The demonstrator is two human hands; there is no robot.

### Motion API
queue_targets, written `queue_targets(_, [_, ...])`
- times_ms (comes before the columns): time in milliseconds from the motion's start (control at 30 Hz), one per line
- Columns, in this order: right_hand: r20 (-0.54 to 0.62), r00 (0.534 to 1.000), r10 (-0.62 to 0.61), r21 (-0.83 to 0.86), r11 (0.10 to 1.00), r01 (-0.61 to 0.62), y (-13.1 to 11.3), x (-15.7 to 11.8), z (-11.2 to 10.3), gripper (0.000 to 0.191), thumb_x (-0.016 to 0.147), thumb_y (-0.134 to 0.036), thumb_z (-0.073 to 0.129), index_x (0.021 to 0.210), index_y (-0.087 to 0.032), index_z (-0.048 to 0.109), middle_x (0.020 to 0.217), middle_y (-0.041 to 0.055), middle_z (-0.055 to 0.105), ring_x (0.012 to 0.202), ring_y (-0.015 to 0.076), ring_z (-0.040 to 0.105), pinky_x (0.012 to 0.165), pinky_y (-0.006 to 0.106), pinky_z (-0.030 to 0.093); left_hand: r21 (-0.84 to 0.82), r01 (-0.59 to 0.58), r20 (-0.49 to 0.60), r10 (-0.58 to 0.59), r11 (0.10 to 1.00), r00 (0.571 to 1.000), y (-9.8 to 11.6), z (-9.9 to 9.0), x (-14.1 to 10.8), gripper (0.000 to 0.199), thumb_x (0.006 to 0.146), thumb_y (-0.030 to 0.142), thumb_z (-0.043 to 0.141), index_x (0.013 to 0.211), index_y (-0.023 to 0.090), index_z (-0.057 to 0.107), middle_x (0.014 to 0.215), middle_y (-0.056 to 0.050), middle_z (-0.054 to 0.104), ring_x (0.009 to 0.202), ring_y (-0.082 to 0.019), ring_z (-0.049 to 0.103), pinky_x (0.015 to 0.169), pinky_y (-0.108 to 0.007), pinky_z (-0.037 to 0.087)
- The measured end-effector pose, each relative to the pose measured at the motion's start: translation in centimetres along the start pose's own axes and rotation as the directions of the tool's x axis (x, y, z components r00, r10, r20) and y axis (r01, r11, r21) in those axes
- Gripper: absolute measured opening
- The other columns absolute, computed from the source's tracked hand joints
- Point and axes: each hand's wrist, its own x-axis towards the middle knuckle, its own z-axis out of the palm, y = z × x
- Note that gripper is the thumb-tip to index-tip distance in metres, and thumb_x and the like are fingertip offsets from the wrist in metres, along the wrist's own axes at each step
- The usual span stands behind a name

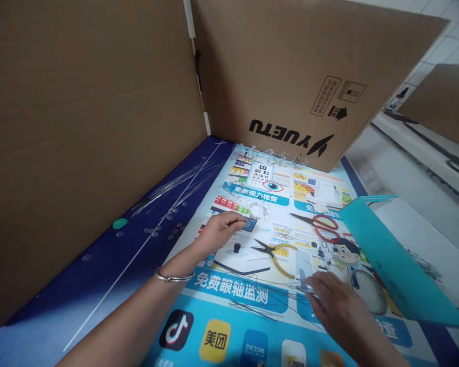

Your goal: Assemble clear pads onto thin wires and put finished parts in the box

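My left hand (227, 228), a metal bangle on its wrist, is over the printed sheet with thumb and fingers pressed together. Whatever it pinches is too small to make out. Just beyond it lies a looped piece of thin wire with clear beads (258, 210). My right hand (331, 298) is closed with bent fingers by several thin wires (252, 308); what is in its fingertips cannot be made out. Between the hands rest pliers with yellow handles (281, 255), jaws apart. Scissors with red handles (325, 228) lie farther back. A coil of wire (369, 291) sits beside my right hand.
Cardboard walls (290, 66) stand at the left and back. Straight wires (176, 186), loose clear beads (172, 224) and a green round piece (119, 223) lie on the blue surface at left. More beaded wire pieces (275, 154) line the back. A teal folder (398, 265) stands at right.
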Motion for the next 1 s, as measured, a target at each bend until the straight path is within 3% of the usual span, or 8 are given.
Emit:
queue_targets(167, [0.121,0.991,-0.061,0.028,0.998,0.058,-3.8,1.5,0.2,0.022,0.08,-0.018,0.052,0.102,-0.019,0.057,0.099,0.0101,0.058,0.09,0.0268,0.052,0.074,0.039,0.044,-0.047,0.025,-0.088,-0.029,0.999,0.996,-0.5,-1.4,-0.1,0.022,0.082,0.035,0.052,0.087,0.018,0.064,0.087,-0.003,0.066,0.08,-0.017,0.059,0.072,-0.027,0.046])
queue_targets(333, [0.134,0.988,-0.071,-0.037,0.996,0.076,-3.5,2.1,1.3,0.028,0.078,-0.001,0.044,0.096,-0.017,0.059,0.095,0.0092,0.058,0.086,0.0241,0.051,0.074,0.037,0.041,-0.077,0.034,-0.174,-0.047,0.996,0.984,-0.9,-2.8,-0.1,0.023,0.082,0.036,0.052,0.09,0.018,0.064,0.084,-0.002,0.065,0.078,-0.016,0.058,0.071,-0.027,0.045])
queue_targets(533, [0.162,0.986,-0.036,-0.093,0.994,0.052,-2.9,3.6,2.0,0.029,0.074,0.003,0.045,0.088,-0.017,0.06,0.087,0.0092,0.059,0.08,0.0235,0.052,0.065,0.033,0.039,-0.101,0.018,-0.2,-0.039,0.995,0.979,-0.7,-3.4,-0.3,0.02,0.082,0.034,0.053,0.089,0.02,0.065,0.09,-0.002,0.067,0.082,-0.017,0.06,0.074,-0.027,0.047])
queue_targets(700, [0.211,0.977,-0.002,-0.061,0.998,0.015,-2.8,4.8,1.0,0.02,0.084,-0.009,0.043,0.085,-0.017,0.061,0.082,0.0091,0.06,0.077,0.0234,0.055,0.063,0.033,0.041,-0.104,0.017,-0.208,-0.039,0.994,0.977,-0.7,-3.5,-0.3,0.02,0.082,0.033,0.053,0.091,0.02,0.065,0.092,-0.002,0.068,0.084,-0.017,0.061,0.074,-0.027,0.047])
queue_targets(833, [0.2,0.98,-0.011,0.039,0.999,0.003,-2.6,4.1,-0.4,0.016,0.085,-0.021,0.047,0.093,-0.019,0.061,0.089,0.0083,0.062,0.083,0.023,0.057,0.069,0.034,0.044,-0.113,0.033,-0.197,-0.055,0.993,0.979,-0.9,-3.3,-0.3,0.02,0.082,0.033,0.053,0.09,0.019,0.065,0.088,-0.002,0.067,0.08,-0.016,0.06,0.071,-0.025,0.046])
queue_targets(1000, [0.126,0.992,-0.026,0.016,1.0,0.024,-2.9,1.9,-0.2,0.032,0.076,-0.025,0.059,0.108,-0.018,0.056,0.107,0.0106,0.058,0.097,0.0276,0.053,0.077,0.039,0.045,-0.121,0.064,-0.162,-0.083,0.991,0.983,-1.1,-2.8,-0.2,0.02,0.081,0.034,0.054,0.085,0.017,0.065,0.08,-0.001,0.065,0.074,-0.015,0.057,0.068,-0.024,0.043])
